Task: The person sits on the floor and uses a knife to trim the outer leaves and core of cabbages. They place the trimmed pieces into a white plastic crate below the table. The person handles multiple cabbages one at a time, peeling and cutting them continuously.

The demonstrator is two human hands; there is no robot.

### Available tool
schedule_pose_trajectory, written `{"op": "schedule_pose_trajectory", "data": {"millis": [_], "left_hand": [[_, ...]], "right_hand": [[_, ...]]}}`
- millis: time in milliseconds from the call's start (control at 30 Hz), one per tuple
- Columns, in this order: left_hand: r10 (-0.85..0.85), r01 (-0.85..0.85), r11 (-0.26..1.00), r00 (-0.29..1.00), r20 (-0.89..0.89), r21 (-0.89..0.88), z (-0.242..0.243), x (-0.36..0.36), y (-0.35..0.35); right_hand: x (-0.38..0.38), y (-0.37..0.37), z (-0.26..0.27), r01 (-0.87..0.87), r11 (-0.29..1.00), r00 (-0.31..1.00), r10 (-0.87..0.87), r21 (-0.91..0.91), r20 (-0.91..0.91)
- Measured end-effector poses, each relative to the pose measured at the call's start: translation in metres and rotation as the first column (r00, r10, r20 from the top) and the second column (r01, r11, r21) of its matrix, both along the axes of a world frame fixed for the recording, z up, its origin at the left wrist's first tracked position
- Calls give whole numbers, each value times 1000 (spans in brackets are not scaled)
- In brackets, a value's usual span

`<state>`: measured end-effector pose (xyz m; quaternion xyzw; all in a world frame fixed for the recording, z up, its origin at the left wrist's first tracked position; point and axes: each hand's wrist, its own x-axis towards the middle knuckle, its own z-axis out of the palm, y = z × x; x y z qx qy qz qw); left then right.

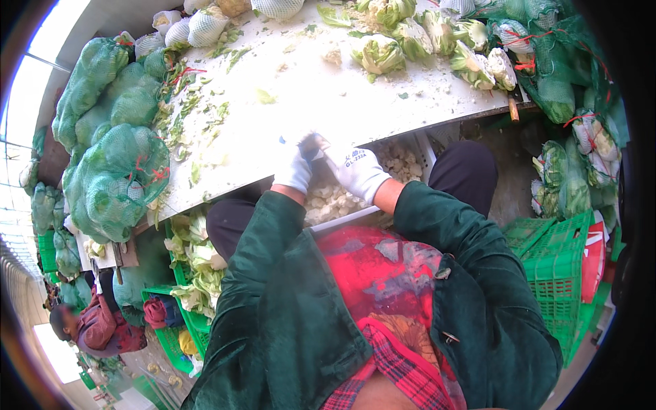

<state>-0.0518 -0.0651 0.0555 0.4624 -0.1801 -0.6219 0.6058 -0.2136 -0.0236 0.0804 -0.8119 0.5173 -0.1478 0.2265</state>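
Observation:
Both hands wear white knit work gloves with dark fingertips and meet at the near edge of the white tabletop [287, 102]. My left hand [297, 161] and my right hand [356, 166] have their fingertips together; glare and blur hide whether anything is between them. Just below them, a white plastic crate [348, 219] between the knees holds many cut cauliflower florets [333, 200]. Halved cauliflower heads with leaves [379, 54] lie at the table's far right. A knife with a wooden handle [513, 109] rests at the right table edge.
Green mesh sacks of cauliflower [120, 174] are piled at left, more sacks [556, 87] at right. Leaf scraps [187, 118] litter the table. Cauliflower leaves [202, 256] fill a green crate at left. Green crates [556, 266] stand at right. Another person [102, 328] works at far left.

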Motion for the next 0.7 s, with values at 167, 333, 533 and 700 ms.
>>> {"op": "schedule_pose_trajectory", "data": {"millis": [167, 333, 533, 700], "left_hand": [[51, -44, 999, 940, 338, -28, 13, -9, 7], [-224, 226, 974, 968, 117, -4, 27, 16, 8], [-485, 478, 846, 874, 31, -238, 31, 30, 18], [-422, 447, 873, 893, 159, -193, 40, 31, 24]], "right_hand": [[-3, -15, 11, 65, 992, 996, -70, -106, -51], [-21, -23, 12, 88, 962, 985, -46, -257, 166], [-22, -19, 15, 65, 996, 791, -89, 61, 605], [-26, -13, 25, -101, 935, 814, 274, -339, 513]]}}
